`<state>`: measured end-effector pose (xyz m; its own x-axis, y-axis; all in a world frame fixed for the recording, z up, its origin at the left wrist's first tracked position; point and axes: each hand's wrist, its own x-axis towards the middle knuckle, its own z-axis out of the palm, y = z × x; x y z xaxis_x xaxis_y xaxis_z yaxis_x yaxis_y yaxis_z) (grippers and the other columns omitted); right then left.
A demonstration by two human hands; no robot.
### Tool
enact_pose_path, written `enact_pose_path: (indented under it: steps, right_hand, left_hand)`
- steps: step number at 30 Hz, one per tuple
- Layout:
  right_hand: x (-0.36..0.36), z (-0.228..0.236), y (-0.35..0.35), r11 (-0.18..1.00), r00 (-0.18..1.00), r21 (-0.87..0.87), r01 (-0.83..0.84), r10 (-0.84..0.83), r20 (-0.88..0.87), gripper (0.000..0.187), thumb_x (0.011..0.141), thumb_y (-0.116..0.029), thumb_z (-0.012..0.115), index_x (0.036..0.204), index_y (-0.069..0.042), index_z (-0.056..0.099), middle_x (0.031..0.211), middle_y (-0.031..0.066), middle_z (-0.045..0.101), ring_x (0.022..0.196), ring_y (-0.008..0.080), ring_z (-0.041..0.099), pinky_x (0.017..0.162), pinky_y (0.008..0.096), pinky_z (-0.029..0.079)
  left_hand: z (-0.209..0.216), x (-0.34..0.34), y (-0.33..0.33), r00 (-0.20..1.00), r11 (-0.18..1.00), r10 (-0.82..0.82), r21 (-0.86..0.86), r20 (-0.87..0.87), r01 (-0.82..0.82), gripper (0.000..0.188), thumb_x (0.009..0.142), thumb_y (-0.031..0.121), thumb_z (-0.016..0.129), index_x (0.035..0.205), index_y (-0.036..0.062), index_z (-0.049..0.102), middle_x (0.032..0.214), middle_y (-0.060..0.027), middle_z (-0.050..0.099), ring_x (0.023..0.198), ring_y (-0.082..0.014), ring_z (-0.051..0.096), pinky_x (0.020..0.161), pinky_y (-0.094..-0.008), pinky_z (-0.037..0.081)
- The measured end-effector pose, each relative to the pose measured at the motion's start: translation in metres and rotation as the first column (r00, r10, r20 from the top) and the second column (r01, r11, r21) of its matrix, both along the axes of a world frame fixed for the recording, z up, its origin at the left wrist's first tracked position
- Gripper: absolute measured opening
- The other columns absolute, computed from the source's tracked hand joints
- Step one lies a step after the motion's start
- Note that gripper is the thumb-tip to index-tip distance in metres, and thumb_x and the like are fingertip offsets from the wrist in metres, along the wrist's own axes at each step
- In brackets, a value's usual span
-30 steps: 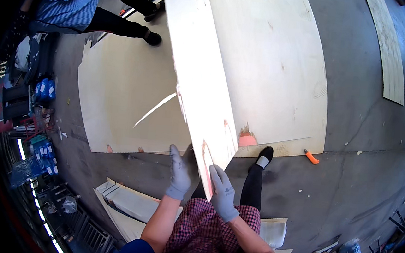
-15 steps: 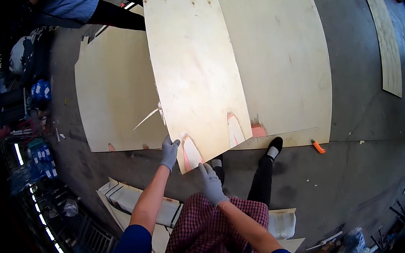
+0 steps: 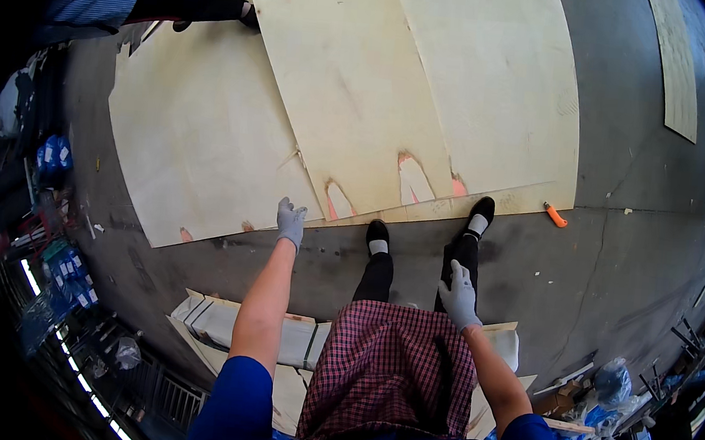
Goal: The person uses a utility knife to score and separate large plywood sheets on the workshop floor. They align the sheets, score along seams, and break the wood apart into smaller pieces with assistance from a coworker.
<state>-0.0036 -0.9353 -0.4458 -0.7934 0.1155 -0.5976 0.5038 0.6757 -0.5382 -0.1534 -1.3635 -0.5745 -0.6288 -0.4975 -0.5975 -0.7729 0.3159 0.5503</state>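
Note:
My left hand (image 3: pixel 290 221), in a grey glove, hovers over the near edge of the wooden sheets with its fingers apart and nothing in them. My right hand (image 3: pixel 461 296), gloved alike, is above my right shin, open and holding nothing. A long pale veneer sheet (image 3: pixel 351 94) with two pointed, pink-edged splits at its near end lies slantwise on top of other sheets. Under it to the left is a wide sheet (image 3: pixel 200 140), and to the right another large sheet (image 3: pixel 506 91). An orange-handled tool (image 3: pixel 554 215), perhaps a utility knife, touches the right corner of the stack.
A co-worker's dark-trousered leg (image 3: pixel 191 6) stands at the far left edge of the sheets. Another narrow board (image 3: pixel 674 68) lies on the grey floor at far right. Behind me is a strapped, wrapped bundle (image 3: pixel 246 328). Blue bags (image 3: pixel 54 156) and clutter line the left side.
The top sheet has left my hands and now lies flat on the others. My left hand has risen slightly; my right has moved right and its fingers have spread. The co-worker has shifted left.

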Motion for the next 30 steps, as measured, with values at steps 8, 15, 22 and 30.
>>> enact_pose_path:
  steps: [8,15,22,30]
  right_hand:
    - [-0.043,-0.088,0.034,0.958,0.957,0.015,0.288,-0.288,0.022,0.039,0.082,-0.021,0.061,0.116,-0.002,0.056,0.098,0.0183,0.060,0.085,0.0311,0.060,0.077,0.0378,0.048]
    - [-0.104,-0.262,0.050,0.901,0.895,0.179,0.396,-0.422,0.143,0.037,0.082,-0.014,0.055,0.117,-0.002,0.059,0.105,0.0193,0.063,0.099,0.0308,0.060,0.089,0.0362,0.045]
    - [-0.081,-0.360,0.005,0.780,0.781,0.066,0.623,-0.625,0.015,0.032,0.077,-0.008,0.055,0.108,-0.001,0.057,0.111,0.0203,0.052,0.104,0.0343,0.052,0.092,0.0386,0.041]
    - [-0.062,-0.352,-0.056,0.716,0.704,0.071,0.695,-0.697,0.136,0.031,0.075,-0.012,0.059,0.102,0.003,0.054,0.108,0.0232,0.052,0.104,0.0354,0.050,0.092,0.0392,0.040]
  left_hand:
    - [0.102,0.056,0.137,0.865,0.804,-0.501,0.369,0.002,0.465,0.049,0.086,0.013,0.064,0.129,-0.0039,0.046,0.129,-0.0213,0.053,0.120,-0.0293,0.052,0.102,-0.0367,0.040]
    - [0.130,0.150,0.168,0.417,0.435,-0.900,0.218,0.128,0.873,0.044,0.086,0.032,0.060,0.120,0.0041,0.055,0.118,-0.0162,0.059,0.109,-0.0327,0.056,0.093,-0.0422,0.044]
    - [0.134,0.128,0.176,0.348,0.372,-0.925,0.189,0.149,0.909,0.041,0.088,0.031,0.058,0.120,0.0048,0.054,0.117,-0.0145,0.059,0.107,-0.0315,0.056,0.091,-0.0422,0.043]
    - [0.136,0.119,0.188,0.359,0.388,-0.919,0.206,0.165,0.898,0.042,0.088,0.028,0.060,0.119,0.0020,0.054,0.116,-0.0162,0.060,0.108,-0.0320,0.056,0.093,-0.0418,0.043]
